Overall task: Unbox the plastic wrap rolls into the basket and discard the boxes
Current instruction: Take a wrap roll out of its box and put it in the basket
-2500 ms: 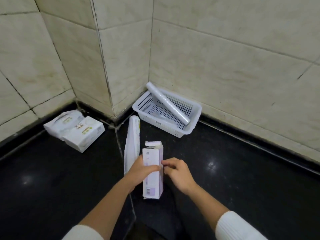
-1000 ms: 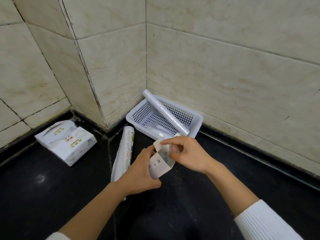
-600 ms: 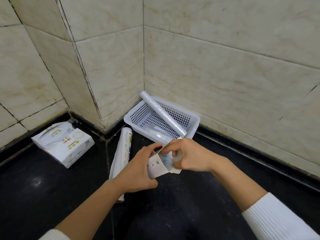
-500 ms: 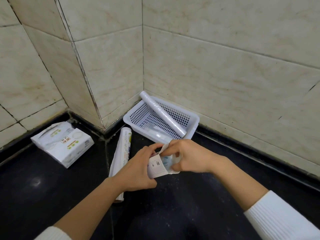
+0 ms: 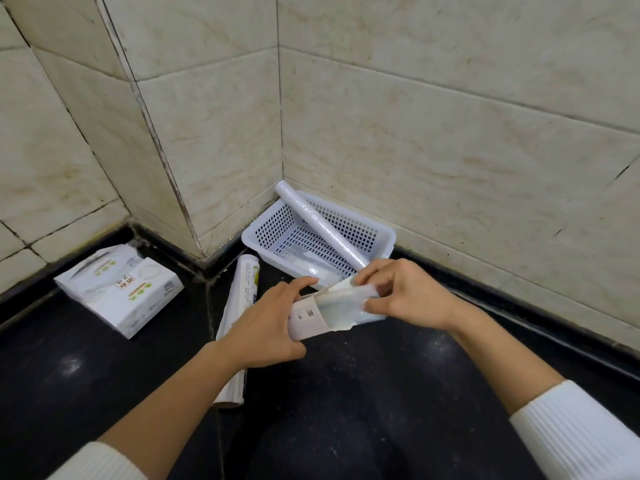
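Box (image 5: pixel 311 318) (open end) pinched between both hands' fingers (image 5: pixel 369 280).

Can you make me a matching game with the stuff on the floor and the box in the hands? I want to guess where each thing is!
Things:
1. basket
2. bare roll
3. long flat box
4. tissue packs

Places:
A. leaning inside the basket, top end over the rim
B. on the floor, far left, near the wall
C. tucked in the corner where the walls meet
D. lying on the floor beside the left hand

Right pairs: 1-C, 2-A, 3-D, 4-B
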Action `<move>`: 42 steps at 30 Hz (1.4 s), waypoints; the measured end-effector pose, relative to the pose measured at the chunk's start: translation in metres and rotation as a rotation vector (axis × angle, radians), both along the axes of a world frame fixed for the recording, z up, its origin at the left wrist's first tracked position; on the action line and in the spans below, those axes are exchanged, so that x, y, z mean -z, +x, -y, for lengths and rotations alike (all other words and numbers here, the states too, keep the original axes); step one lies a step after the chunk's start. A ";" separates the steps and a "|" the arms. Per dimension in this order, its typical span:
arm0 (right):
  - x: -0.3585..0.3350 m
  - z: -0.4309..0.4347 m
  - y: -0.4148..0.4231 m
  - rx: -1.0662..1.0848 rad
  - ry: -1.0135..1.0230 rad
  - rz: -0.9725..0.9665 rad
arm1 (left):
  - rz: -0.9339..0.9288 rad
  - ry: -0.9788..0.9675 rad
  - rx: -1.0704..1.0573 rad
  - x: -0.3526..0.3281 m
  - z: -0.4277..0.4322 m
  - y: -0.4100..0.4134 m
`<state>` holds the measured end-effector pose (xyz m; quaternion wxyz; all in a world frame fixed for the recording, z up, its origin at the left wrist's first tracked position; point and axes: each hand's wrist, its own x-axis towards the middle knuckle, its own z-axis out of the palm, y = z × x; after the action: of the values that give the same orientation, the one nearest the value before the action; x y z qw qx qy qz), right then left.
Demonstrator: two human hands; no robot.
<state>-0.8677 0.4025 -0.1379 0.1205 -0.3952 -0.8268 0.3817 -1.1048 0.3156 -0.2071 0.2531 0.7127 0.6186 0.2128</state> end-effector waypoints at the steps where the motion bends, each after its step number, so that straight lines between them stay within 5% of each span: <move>1: -0.002 -0.002 0.004 -0.017 -0.081 0.015 | -0.063 0.022 0.005 0.000 -0.002 -0.001; 5: -0.006 0.002 -0.003 -0.130 -0.313 0.212 | -0.349 0.149 0.106 -0.002 -0.014 0.009; 12: 0.026 0.013 -0.021 0.002 -0.063 0.542 | -0.527 0.223 0.095 0.001 -0.029 0.040; 16: 0.023 0.002 0.008 -0.043 0.013 0.679 | -0.466 0.035 0.056 0.009 -0.030 0.045; 22: 0.005 -0.033 0.075 0.266 -0.200 0.279 | 0.042 -0.427 -0.039 0.028 -0.024 0.062; 30: 0.041 -0.060 0.000 0.303 -0.183 0.131 | -0.007 -0.576 0.222 0.067 -0.013 0.134; 33: 0.054 -0.077 -0.025 0.310 -0.121 0.133 | 0.013 -0.492 0.196 0.071 -0.021 0.116; 36: 0.065 -0.098 -0.039 0.315 -0.074 0.154 | 0.110 -0.161 -0.064 0.070 -0.040 0.073; 39: 0.079 -0.119 -0.056 0.305 -0.062 0.180 | 0.022 0.128 -0.352 0.068 -0.068 0.024; 42: 0.094 -0.135 -0.085 0.275 -0.017 0.233 | -0.107 0.166 -0.451 0.071 -0.096 -0.017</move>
<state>-0.9531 0.5379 -0.2316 0.0715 -0.5471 -0.7701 0.3203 -1.1218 0.4114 -0.2777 0.1068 0.5850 0.7551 0.2761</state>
